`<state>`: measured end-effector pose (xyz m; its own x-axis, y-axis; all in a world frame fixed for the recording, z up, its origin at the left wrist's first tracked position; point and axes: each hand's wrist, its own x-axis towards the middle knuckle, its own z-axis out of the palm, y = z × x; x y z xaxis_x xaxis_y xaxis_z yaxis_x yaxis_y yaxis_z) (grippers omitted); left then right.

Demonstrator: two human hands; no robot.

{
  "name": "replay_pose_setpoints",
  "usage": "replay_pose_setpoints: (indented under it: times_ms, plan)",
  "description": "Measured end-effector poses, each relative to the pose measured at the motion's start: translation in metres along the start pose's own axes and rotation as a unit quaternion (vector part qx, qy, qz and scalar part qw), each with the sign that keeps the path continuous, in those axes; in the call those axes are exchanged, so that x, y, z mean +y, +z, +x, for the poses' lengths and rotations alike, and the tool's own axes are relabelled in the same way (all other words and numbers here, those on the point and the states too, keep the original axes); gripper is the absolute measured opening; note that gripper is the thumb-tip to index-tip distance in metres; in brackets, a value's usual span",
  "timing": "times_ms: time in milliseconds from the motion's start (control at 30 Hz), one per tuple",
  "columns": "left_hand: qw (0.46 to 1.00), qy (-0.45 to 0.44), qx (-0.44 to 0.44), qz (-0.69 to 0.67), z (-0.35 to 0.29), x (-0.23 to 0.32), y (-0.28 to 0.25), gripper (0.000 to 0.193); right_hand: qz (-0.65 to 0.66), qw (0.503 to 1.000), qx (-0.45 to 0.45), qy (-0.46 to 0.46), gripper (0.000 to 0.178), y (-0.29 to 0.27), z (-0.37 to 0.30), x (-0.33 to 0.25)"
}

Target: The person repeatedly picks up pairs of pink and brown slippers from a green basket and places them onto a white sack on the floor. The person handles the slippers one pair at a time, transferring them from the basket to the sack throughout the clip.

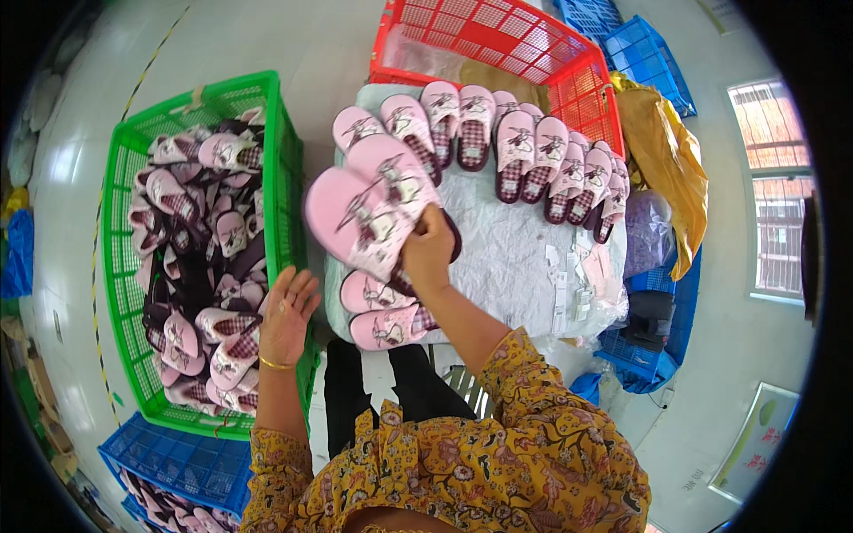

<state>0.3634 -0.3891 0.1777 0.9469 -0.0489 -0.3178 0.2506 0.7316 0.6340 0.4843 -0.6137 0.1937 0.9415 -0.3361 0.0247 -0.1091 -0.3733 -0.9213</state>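
My right hand (428, 254) is closed on a pair of pink slippers (345, 213), held together over the left part of the covered table (489, 275). Each slipper has a printed figure on its upper and a dark sole edge. My left hand (286, 322) holds nothing, its fingers apart, beside the right wall of the green crate (283, 151). Inside that crate lies a jumbled heap of matching slippers (233, 229). Two more slippers (386, 327) rest on the table's near left corner. Others, such as this upright slipper (515, 155), stand in a row along the far edge.
A red crate (600, 67) stands behind the table. Small paper labels and clear plastic (586, 280) lie on the table's right side. Yellow cloth (662, 142) and a blue crate (680, 311) are to the right. Another blue crate (191, 457) sits at lower left.
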Motion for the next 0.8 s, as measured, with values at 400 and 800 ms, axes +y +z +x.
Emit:
replay_pose_setpoints:
  times_ms: [400, 800]
  plan:
    - [0.982, -0.099, 0.149, 0.053, -0.041, -0.045, -0.029, 0.051, -0.12, 0.979, 0.142, 0.088, 0.019, -0.014, 0.225, 0.11]
    - [0.979, -0.054, 0.196, 0.004, -0.025, -0.019, -0.082, 0.036, 0.108, 0.985, 0.093, 0.102, 0.038, -0.02, 0.183, 0.177]
